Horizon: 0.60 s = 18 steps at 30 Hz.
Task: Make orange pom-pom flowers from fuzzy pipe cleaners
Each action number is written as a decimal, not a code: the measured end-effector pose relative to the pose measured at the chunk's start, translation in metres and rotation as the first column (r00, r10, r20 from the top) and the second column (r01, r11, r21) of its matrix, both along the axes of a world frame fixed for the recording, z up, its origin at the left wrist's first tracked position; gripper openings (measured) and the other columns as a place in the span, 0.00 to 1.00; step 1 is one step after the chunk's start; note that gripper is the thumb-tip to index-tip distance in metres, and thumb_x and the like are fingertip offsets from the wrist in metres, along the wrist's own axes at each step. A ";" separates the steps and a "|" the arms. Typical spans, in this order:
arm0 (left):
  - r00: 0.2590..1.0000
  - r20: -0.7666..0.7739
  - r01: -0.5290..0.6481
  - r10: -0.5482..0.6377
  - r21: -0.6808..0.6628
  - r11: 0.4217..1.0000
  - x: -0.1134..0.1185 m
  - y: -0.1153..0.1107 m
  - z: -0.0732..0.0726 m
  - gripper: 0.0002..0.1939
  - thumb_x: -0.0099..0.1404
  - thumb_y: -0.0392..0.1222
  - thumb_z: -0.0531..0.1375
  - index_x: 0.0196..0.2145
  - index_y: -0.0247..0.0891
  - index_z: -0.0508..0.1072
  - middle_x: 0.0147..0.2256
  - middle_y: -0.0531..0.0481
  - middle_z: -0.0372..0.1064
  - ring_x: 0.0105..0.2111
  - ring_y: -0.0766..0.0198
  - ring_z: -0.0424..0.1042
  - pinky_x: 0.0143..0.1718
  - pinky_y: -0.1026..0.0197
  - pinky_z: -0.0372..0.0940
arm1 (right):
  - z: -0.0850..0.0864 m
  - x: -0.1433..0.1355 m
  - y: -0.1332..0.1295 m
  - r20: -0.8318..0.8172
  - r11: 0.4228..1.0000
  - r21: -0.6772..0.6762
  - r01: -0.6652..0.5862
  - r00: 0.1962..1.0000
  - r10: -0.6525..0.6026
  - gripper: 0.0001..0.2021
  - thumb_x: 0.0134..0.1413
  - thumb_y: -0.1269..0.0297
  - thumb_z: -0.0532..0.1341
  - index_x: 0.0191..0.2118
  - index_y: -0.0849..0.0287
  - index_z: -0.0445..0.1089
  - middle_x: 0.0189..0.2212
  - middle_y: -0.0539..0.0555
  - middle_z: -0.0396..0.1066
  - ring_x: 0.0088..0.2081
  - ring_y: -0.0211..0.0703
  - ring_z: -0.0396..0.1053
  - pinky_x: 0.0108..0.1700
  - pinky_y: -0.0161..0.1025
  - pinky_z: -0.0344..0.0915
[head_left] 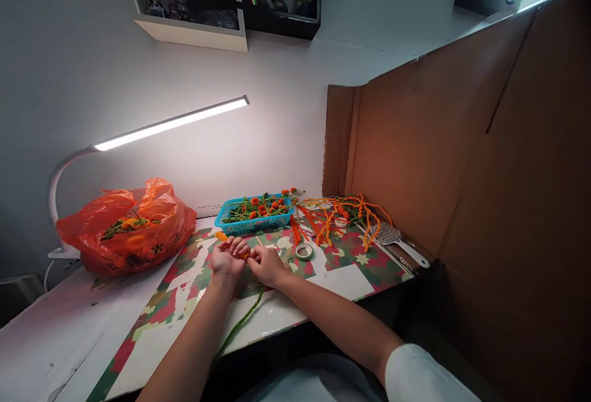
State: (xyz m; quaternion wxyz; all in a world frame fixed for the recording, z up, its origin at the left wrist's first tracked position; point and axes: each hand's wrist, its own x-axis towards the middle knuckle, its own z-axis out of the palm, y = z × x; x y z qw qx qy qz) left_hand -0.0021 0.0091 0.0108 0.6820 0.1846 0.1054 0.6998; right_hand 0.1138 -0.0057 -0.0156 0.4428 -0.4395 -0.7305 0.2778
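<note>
My left hand (228, 259) is closed palm-up around a fuzzy orange chenille stem (221, 236), whose tip sticks out past the fingers at the upper left. Beside it my right hand (268, 265) is pinched at the other end of this orange piece, and the fingertips of both hands nearly meet. A green chenille strand (242, 321) runs from under my right hand down over the table's front edge; how it joins the orange piece is hidden. A roll of pale tape (304, 252) lies to the right of my right hand.
Behind my hands sits a blue basket (253, 225) of orange flowers with green stems. Orange strands (367, 214) and a brush (401, 242) lie at right by a cardboard wall (415, 125). An orange plastic bag (133, 236) and a lit lamp (173, 124) stand at left.
</note>
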 end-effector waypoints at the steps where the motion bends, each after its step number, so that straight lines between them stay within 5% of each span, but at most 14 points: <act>1: 1.000 0.006 -0.004 0.004 0.014 1.000 -0.001 0.000 0.000 0.18 0.66 0.41 0.44 0.19 0.39 0.53 0.14 0.58 0.47 0.11 0.72 0.48 0.13 0.66 0.48 | 0.000 -0.001 0.000 0.018 1.000 0.004 0.011 1.000 -0.011 0.06 0.49 0.71 0.59 0.24 0.59 0.64 0.19 0.46 0.66 0.22 0.33 0.61 0.25 0.30 0.53; 5: 1.000 -0.025 0.007 -0.007 0.003 1.000 0.003 -0.001 0.001 0.22 0.69 0.50 0.47 0.19 0.39 0.51 0.13 0.59 0.44 0.11 0.72 0.47 0.12 0.67 0.46 | 0.002 -0.002 -0.002 0.073 0.998 0.041 0.047 0.996 -0.050 0.06 0.50 0.71 0.58 0.24 0.59 0.64 0.20 0.47 0.66 0.23 0.34 0.60 0.27 0.31 0.52; 18: 0.996 -0.061 -0.062 0.061 -0.014 0.998 0.003 0.000 0.003 0.22 0.69 0.53 0.46 0.21 0.38 0.55 0.14 0.61 0.46 0.11 0.74 0.48 0.14 0.69 0.48 | 0.002 -0.001 -0.007 0.118 0.997 0.068 0.046 0.991 -0.054 0.07 0.54 0.67 0.58 0.25 0.59 0.66 0.23 0.50 0.68 0.26 0.36 0.62 0.28 0.33 0.51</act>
